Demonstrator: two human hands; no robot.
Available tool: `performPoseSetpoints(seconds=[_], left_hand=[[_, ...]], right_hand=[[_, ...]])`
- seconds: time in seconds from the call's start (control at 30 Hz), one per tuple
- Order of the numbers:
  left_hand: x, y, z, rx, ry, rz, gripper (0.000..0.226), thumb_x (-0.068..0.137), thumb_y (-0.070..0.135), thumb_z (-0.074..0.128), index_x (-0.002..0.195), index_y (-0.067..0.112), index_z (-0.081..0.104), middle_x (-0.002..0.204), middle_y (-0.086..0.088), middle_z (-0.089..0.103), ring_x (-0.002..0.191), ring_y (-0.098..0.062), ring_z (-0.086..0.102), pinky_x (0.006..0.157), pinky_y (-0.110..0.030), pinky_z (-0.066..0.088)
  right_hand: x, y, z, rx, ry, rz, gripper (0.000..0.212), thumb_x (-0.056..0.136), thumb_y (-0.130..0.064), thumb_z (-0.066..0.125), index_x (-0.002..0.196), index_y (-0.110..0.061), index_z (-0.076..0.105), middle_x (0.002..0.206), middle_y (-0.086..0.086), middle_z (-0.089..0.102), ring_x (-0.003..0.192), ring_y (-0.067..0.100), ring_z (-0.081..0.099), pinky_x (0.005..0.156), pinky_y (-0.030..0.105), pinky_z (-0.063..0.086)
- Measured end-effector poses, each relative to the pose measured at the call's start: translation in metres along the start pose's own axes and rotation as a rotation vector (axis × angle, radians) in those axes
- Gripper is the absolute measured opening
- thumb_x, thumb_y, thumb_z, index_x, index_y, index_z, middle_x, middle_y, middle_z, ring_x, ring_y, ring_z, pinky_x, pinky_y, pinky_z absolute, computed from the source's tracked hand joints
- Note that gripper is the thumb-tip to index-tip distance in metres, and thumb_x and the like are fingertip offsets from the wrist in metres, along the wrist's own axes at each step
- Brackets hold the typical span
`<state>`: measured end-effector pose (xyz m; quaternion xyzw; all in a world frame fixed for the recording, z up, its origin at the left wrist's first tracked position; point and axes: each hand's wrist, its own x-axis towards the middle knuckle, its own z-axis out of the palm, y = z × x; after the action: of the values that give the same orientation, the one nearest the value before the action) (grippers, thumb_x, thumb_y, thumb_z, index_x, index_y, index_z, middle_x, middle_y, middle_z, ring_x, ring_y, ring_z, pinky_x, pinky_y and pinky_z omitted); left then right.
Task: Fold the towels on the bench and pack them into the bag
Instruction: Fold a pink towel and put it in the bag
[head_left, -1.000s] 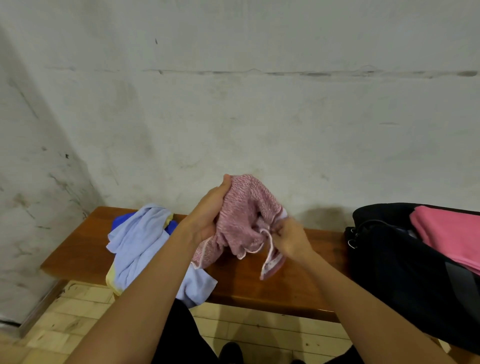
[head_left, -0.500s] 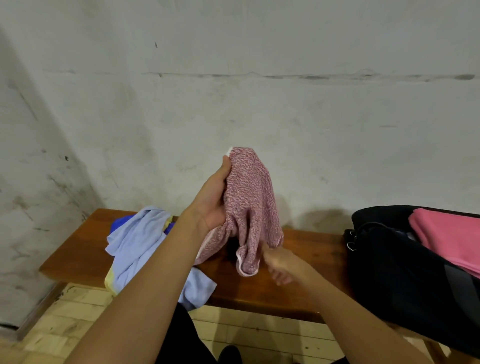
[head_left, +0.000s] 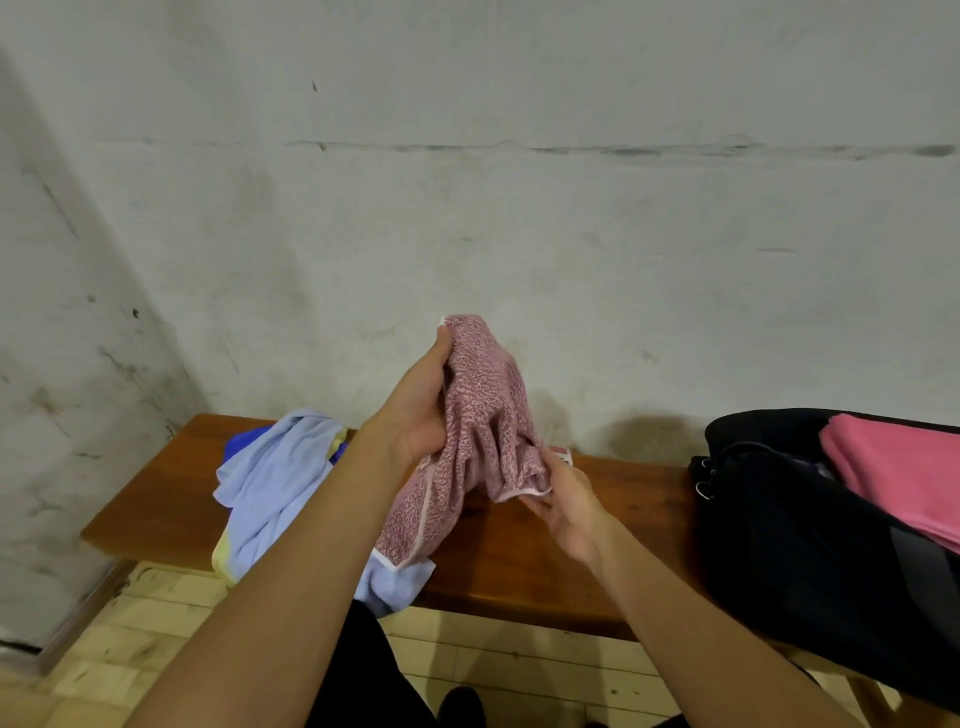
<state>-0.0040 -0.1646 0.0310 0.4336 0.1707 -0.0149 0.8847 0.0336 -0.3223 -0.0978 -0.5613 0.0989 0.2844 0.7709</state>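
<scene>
I hold a speckled pink towel (head_left: 485, 410) up above the wooden bench (head_left: 519, 561). My left hand (head_left: 418, 408) grips its upper part, thumb near the top corner. My right hand (head_left: 563, 493) pinches the lower hem by the small label. One corner hangs down in front of my left forearm. A crumpled light blue towel (head_left: 270, 483) lies on the bench at the left, over something darker blue. At the right stands a black bag (head_left: 810, 545), open, with a folded bright pink towel (head_left: 904, 478) in it.
A stained white wall (head_left: 519, 208) rises directly behind the bench. The bench's left end (head_left: 104, 530) stops near a wall corner. Pale wooden floorboards (head_left: 130, 649) show below, with my dark trousers and a shoe at the bottom edge.
My left hand has lifted the pink towel higher, letting it hang long. My right hand slid down off the bunched cloth, then came back up to take the lower hem.
</scene>
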Motion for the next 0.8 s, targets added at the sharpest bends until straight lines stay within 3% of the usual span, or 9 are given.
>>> performPoseSetpoints(seconds=[0.07,0.13,0.27,0.33,0.4,0.5,0.6,0.7,0.8], left_hand=[[0.005,-0.003,-0.007,0.009,0.062,-0.017,0.059,0.096,0.054,0.044,0.125,0.004,0.057,0.116,-0.020,0.068,0.111,-0.034,0.063,0.095,-0.046,0.049],[0.008,-0.006,-0.013,0.014,0.124,-0.049,0.056,0.097,0.052,0.045,0.117,0.003,0.061,0.107,-0.020,0.070,0.103,-0.034,0.065,0.083,-0.044,0.052],[0.010,-0.010,-0.029,0.007,0.178,-0.099,0.033,0.095,0.034,0.055,0.098,0.003,0.064,0.090,-0.016,0.069,0.086,-0.030,0.065,0.078,-0.042,0.053],[0.010,-0.010,-0.035,-0.043,0.197,-0.107,0.024,0.092,0.025,0.055,0.096,0.003,0.063,0.088,-0.014,0.066,0.080,-0.028,0.064,0.078,-0.042,0.053],[0.011,-0.006,-0.041,-0.086,0.214,-0.104,0.016,0.091,0.018,0.052,0.089,0.004,0.061,0.080,-0.012,0.065,0.067,-0.025,0.064,0.069,-0.039,0.052],[0.012,0.001,-0.051,-0.125,0.251,-0.053,0.021,0.093,0.014,0.046,0.085,0.001,0.060,0.070,-0.011,0.069,0.055,-0.024,0.067,0.054,-0.033,0.056],[0.014,0.007,-0.064,-0.166,0.285,-0.014,0.023,0.094,0.015,0.044,0.093,0.000,0.062,0.082,-0.013,0.069,0.067,-0.026,0.067,0.053,-0.034,0.058],[0.017,0.009,-0.076,-0.152,0.336,-0.007,0.022,0.094,0.019,0.047,0.099,0.004,0.062,0.087,-0.012,0.069,0.078,-0.025,0.063,0.064,-0.035,0.053],[0.021,0.012,-0.090,-0.065,0.425,0.038,0.017,0.094,0.022,0.049,0.095,0.010,0.062,0.081,-0.008,0.065,0.068,-0.022,0.061,0.060,-0.033,0.050]], right_hand=[[0.005,-0.001,0.000,0.072,0.098,-0.073,0.028,0.102,-0.025,0.051,0.110,-0.005,0.070,0.111,0.015,0.073,0.095,0.023,0.066,0.097,0.041,0.051],[0.006,-0.005,-0.001,0.142,0.157,-0.108,0.030,0.098,-0.025,0.059,0.118,-0.004,0.066,0.114,0.011,0.071,0.094,0.020,0.065,0.091,0.038,0.051],[0.002,-0.014,-0.006,0.138,0.095,-0.163,0.018,0.092,-0.015,0.067,0.109,-0.012,0.066,0.092,0.002,0.073,0.081,0.015,0.065,0.073,0.029,0.049],[0.000,-0.017,-0.010,0.100,0.074,-0.209,0.013,0.090,-0.007,0.067,0.104,-0.007,0.067,0.089,0.008,0.073,0.075,0.020,0.067,0.069,0.031,0.052],[0.000,-0.020,-0.013,-0.002,0.119,-0.264,0.019,0.087,-0.005,0.071,0.106,-0.004,0.068,0.097,0.014,0.074,0.083,0.025,0.069,0.072,0.036,0.055],[0.002,-0.021,-0.018,-0.089,0.184,-0.341,0.021,0.085,-0.010,0.075,0.105,-0.005,0.071,0.094,0.009,0.076,0.081,0.020,0.072,0.065,0.028,0.058],[0.004,-0.023,-0.022,-0.038,0.201,-0.332,0.026,0.083,-0.014,0.078,0.104,-0.001,0.071,0.093,0.010,0.076,0.085,0.023,0.072,0.075,0.033,0.058],[0.008,-0.027,-0.029,-0.021,0.195,-0.274,0.017,0.087,-0.011,0.073,0.095,0.004,0.069,0.093,0.014,0.073,0.081,0.023,0.070,0.070,0.027,0.058],[0.014,-0.030,-0.038,-0.095,0.209,-0.221,0.029,0.087,-0.028,0.074,0.079,-0.004,0.060,0.086,0.015,0.063,0.079,0.023,0.060,0.071,0.032,0.050]])
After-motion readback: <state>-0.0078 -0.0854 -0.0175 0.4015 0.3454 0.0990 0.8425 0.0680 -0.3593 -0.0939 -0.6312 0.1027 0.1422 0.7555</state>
